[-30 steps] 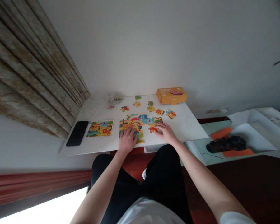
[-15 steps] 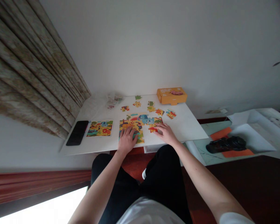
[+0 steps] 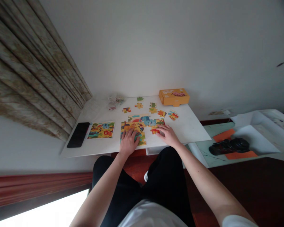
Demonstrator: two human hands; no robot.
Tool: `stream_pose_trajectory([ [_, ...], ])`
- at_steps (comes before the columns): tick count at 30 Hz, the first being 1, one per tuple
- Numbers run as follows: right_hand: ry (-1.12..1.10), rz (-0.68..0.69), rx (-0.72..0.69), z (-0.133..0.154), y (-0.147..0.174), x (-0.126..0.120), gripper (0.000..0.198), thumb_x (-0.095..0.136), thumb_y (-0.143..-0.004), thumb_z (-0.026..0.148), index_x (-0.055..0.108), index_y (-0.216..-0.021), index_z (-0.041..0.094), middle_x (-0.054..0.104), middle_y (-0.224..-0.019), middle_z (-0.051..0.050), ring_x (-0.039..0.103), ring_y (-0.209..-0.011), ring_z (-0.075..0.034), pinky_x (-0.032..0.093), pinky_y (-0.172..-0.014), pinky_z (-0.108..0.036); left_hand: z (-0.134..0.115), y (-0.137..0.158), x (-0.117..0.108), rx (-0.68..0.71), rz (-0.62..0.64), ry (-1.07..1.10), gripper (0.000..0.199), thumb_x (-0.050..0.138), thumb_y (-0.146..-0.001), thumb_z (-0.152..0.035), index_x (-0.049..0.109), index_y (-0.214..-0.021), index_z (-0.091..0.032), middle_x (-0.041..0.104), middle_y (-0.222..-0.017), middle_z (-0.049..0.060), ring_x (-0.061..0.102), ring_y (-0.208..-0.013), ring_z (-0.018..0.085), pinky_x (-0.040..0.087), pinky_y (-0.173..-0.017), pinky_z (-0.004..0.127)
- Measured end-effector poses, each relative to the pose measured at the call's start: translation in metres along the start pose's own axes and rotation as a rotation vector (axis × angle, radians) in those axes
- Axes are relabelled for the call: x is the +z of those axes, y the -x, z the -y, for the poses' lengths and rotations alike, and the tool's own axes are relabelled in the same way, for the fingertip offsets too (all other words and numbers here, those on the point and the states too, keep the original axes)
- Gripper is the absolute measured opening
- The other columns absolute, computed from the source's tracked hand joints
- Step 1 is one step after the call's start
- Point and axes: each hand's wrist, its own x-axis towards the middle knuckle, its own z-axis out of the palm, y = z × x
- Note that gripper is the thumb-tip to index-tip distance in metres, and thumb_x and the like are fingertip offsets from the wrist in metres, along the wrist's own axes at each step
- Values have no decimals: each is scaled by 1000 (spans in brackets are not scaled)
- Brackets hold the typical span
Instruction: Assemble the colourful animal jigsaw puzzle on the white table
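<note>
My left hand [image 3: 129, 141] lies flat with its fingers spread on the left part of a joined jigsaw puzzle [image 3: 142, 128]. Animals show in the puzzle's picture, with a blue elephant along its upper right part. My right hand [image 3: 167, 135] has its fingers on a red and yellow puzzle piece [image 3: 154, 130], just below the elephant part. That piece is partly under the fingertips. Several loose puzzle pieces [image 3: 162, 113] lie beyond the puzzle. To the left is a picture card [image 3: 101, 130] with a matching animal scene.
A black phone [image 3: 78, 135] lies at the left of the white table [image 3: 189, 134]. An orange box [image 3: 174, 97] and clear plastic bags [image 3: 115, 100] are at the back. On the right, a glass surface holds a black camera [image 3: 229, 146] beside a white open box [image 3: 260, 135].
</note>
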Motion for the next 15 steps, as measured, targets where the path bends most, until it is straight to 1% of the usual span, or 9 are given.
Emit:
stream_pose_trajectory([
  [3,12,4,-6,0,0,0,28,67,-98,34,75,-124,28,70,-139,-7,65,-123,-31,54,-103,-52,-5,-4,1,18,29,-14,33,58,-99,-29,68,-130,-22,66,-141,15,59,-135,34,34,-123,57],
  [6,28,6,-7,1,0,1,28,66,-99,36,76,-124,27,71,-139,-7,64,-123,-31,54,-102,-51,-16,-14,7,118,115,6,36,56,-100,-26,66,-134,-22,64,-145,14,59,-136,31,35,-124,55],
  [8,33,8,-5,1,0,2,27,65,-100,37,77,-122,27,71,-138,-8,64,-123,-31,54,-102,-50,-25,-25,12,224,180,35,39,56,-101,-27,63,-139,-23,60,-151,13,54,-142,29,35,-126,51],
  [10,39,13,-1,1,0,2,26,65,-100,38,77,-121,27,71,-137,-8,64,-122,-30,53,-102,-49,-34,-38,17,312,234,52,43,56,-102,-30,60,-144,-24,55,-156,12,48,-148,28,32,-127,51],
  [13,45,21,4,2,0,1,26,64,-100,38,77,-121,28,71,-138,-8,64,-121,-30,53,-103,-49,-41,-54,22,383,309,52,48,53,-103,-34,55,-150,-25,50,-162,11,40,-154,28,30,-127,55],
  [15,40,24,2,3,-1,1,26,64,-101,38,77,-121,27,71,-138,-8,64,-121,-30,52,-104,-50,-42,-60,24,405,352,49,48,51,-104,-35,53,-151,-26,51,-162,10,40,-154,28,28,-127,57],
])
